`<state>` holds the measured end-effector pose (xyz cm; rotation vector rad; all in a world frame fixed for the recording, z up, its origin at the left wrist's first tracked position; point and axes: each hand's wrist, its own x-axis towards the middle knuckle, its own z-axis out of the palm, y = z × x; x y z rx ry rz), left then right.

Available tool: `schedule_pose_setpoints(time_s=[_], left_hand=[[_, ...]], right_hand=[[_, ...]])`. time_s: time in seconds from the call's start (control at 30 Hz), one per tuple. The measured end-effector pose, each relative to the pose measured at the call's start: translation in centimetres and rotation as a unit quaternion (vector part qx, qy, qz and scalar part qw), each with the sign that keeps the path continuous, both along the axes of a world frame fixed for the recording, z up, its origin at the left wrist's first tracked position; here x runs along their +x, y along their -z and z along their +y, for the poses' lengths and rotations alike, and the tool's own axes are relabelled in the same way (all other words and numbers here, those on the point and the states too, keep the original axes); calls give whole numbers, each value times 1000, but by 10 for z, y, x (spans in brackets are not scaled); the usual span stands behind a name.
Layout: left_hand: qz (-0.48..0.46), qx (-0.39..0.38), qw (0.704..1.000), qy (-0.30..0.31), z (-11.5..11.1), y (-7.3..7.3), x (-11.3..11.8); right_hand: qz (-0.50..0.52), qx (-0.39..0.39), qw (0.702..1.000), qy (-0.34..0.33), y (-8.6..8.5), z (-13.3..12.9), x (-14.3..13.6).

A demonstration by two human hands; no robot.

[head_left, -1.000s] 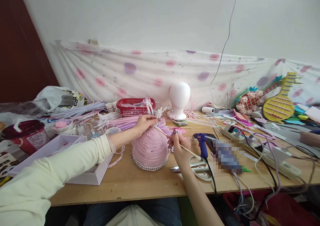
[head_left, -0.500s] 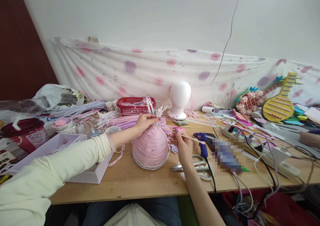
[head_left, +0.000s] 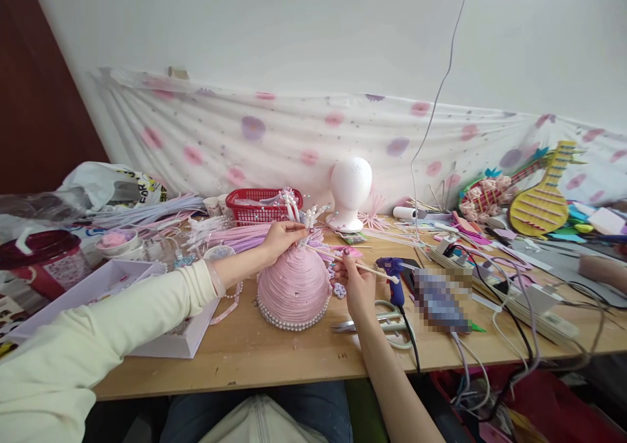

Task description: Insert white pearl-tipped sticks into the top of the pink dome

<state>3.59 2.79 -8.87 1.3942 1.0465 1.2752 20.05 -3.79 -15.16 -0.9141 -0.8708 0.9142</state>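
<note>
A pink dome (head_left: 292, 294), wound in yarn-like strands and edged with pearls at its base, stands on the table in front of me. Over its top, the thumb and fingers of my left hand (head_left: 285, 239) are pinched together at the beaded tip; what lies between them is hidden. A long thin cotton swab (head_left: 377, 272) is held in my right hand (head_left: 361, 287), to the right of the dome. The swab's white end points right, while its other end reaches toward the dome's top. White bead-tipped stems (head_left: 310, 217) rise just behind my left fingertips.
Beyond the dome are a red basket (head_left: 245, 215) and a white foam head (head_left: 351, 188). On the right lie scissors (head_left: 392, 325), a blue glue gun (head_left: 396, 289), power strips (head_left: 533, 313) with cables, and a yellow lute-shaped craft (head_left: 539, 208). A white box (head_left: 193, 338) sits left. Another person's hand (head_left: 600, 268) shows far right.
The whole view has shifted slightly, moving things a little left and up. Both hands keep nearly the same pose at the dome, and the swab stays in my right hand.
</note>
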Motion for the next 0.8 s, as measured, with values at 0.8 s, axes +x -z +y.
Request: schedule_pose_setpoints(time_s=[0.8], left_hand=[[-8,6,1000,3,4,4,-3]], right_hand=[[21,-101,990,93,-32,25,3]])
